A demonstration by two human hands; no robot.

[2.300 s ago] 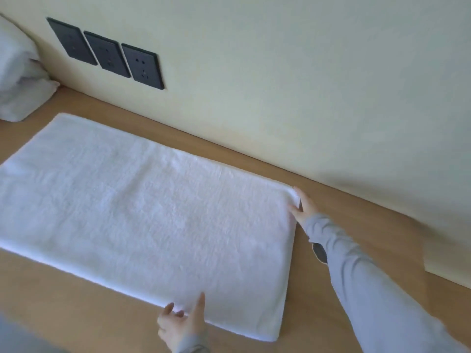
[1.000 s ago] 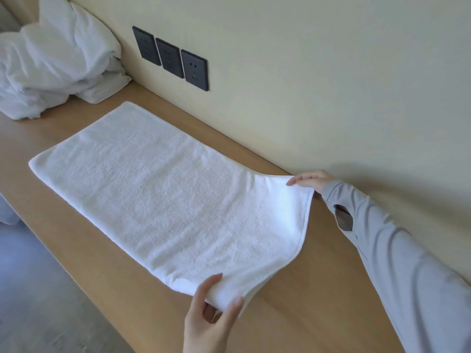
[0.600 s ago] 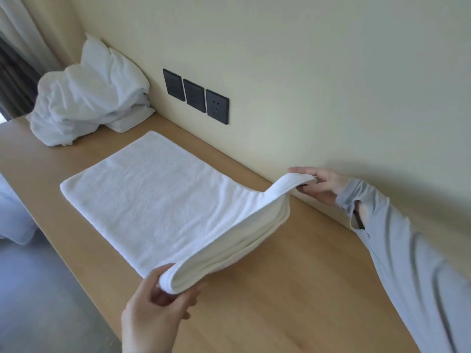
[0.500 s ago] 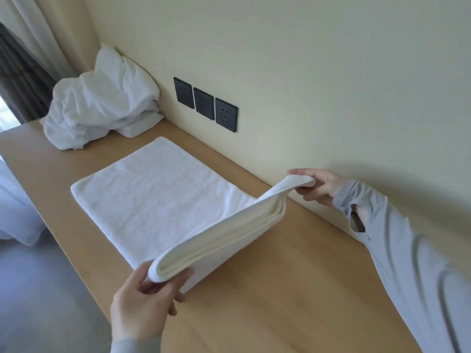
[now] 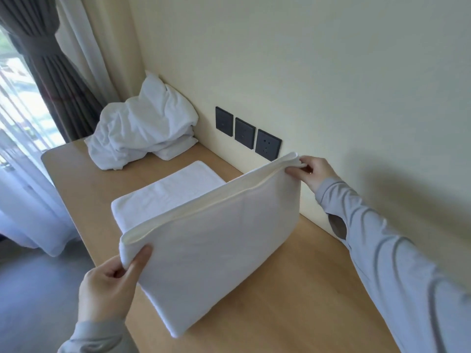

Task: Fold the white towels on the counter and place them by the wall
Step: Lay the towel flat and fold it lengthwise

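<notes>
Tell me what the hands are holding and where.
The white towel: the left hand pinches its near lifted corner, the right hand its far lifted corner.

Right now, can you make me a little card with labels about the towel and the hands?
folding: white towel, near end lifted, far end flat on the counter
left: left hand pinches the nearer lifted corner
right: right hand pinches the lifted corner by the wall
waiting: crumpled towel pile at the counter's far end
on wall: three dark socket plates
fold: not yet laid down
</notes>
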